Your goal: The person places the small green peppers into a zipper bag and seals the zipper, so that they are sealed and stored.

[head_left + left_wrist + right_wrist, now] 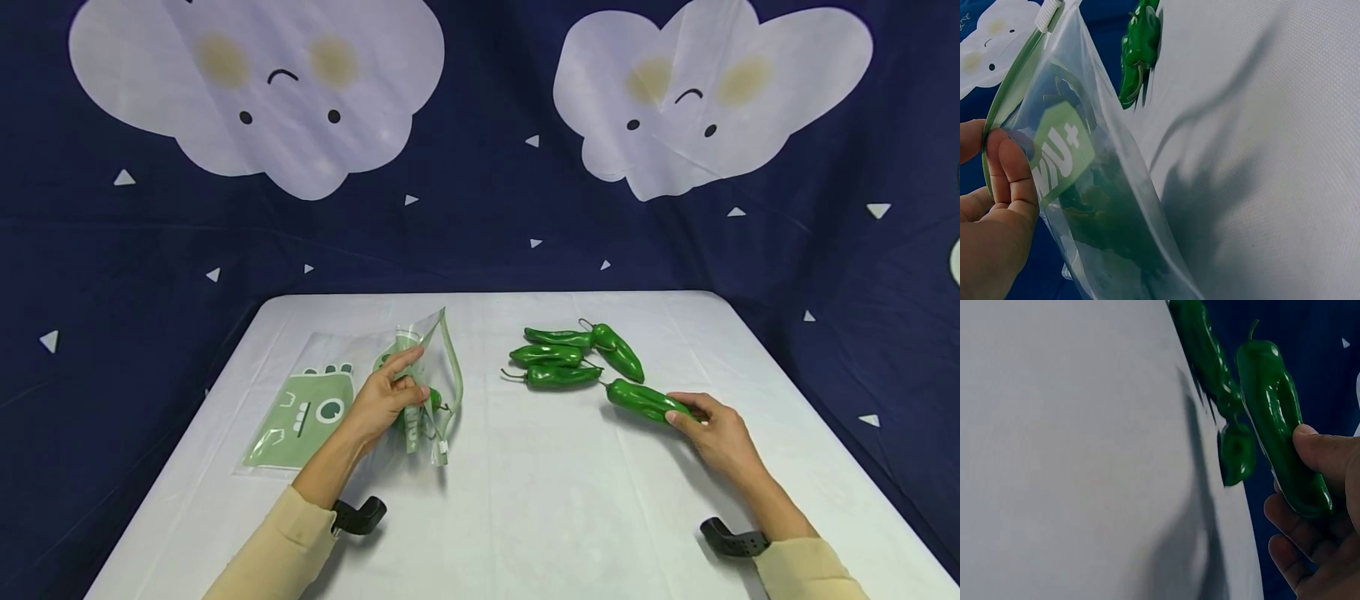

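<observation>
My left hand [382,404] pinches the rim of a clear zip bag [1054,156] with a green zip strip [452,358] and a white slider. The mouth of the bag gapes to the right. Green shows through its plastic, and part of a green pepper [436,398] is visible inside. Over at the right, my right hand [720,433] grips a long green pepper [1272,419] by its blunt end, thumb on top, stem pointing away. Several more green peppers [558,377] lie in a group on the table, just left of that held pepper.
Left of my left hand, clear plastic with a green monster print [300,421] lies flat; whether it belongs to the same bag I cannot tell. A white cloth covers the table [525,517]. Behind its far edge hangs a dark blue curtain [480,233] with clouds.
</observation>
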A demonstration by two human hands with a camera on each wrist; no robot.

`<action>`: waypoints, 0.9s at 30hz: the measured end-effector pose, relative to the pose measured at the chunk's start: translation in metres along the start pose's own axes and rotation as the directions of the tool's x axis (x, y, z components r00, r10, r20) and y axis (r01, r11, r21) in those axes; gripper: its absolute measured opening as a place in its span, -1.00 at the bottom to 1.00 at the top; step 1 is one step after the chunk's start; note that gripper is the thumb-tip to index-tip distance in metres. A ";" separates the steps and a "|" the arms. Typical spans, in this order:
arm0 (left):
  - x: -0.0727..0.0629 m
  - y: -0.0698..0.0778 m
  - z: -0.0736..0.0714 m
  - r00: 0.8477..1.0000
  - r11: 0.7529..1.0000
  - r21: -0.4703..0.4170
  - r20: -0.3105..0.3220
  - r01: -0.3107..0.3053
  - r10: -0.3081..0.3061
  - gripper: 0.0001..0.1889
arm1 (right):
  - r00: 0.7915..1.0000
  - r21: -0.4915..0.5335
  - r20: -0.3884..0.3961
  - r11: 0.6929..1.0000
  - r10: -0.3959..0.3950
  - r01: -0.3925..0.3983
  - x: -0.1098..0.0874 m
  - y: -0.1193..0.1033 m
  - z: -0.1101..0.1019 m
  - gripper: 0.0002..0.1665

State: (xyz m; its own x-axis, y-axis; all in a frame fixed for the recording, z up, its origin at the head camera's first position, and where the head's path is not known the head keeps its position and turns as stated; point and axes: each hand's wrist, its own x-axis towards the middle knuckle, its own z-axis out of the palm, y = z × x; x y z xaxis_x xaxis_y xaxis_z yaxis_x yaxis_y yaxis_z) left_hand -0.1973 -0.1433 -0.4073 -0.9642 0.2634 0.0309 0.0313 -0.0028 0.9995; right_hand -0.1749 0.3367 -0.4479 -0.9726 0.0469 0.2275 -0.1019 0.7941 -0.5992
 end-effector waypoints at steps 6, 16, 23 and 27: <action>0.000 -0.001 0.000 1.000 1.000 0.007 -0.002 0.011 -0.011 -0.27 | 0.999 0.024 0.013 0.999 -0.030 0.030 -0.001 -0.016 0.005 -0.57; 0.001 0.000 0.001 1.000 1.000 -0.002 0.004 0.004 -0.004 -0.27 | 0.992 0.089 0.024 0.989 -0.121 0.118 -0.001 -0.039 0.018 -0.65; 0.002 0.001 0.002 1.000 1.000 0.011 0.000 0.011 -0.011 -0.28 | 0.987 0.121 0.060 0.983 -0.147 0.138 0.003 -0.056 0.027 -0.63; 0.002 0.001 0.002 1.000 1.000 0.008 -0.001 0.007 -0.007 -0.28 | 0.984 0.148 0.082 0.979 -0.156 0.143 0.006 -0.068 0.033 -0.60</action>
State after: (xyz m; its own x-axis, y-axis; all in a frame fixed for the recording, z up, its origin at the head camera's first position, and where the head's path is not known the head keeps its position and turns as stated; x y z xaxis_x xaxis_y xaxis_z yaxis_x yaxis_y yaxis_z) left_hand -0.1984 -0.1409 -0.4064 -0.9647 0.2623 0.0241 0.0267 0.0063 0.9996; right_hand -0.1808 0.2631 -0.4308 -0.9585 -0.1275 0.2549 -0.2698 0.6940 -0.6675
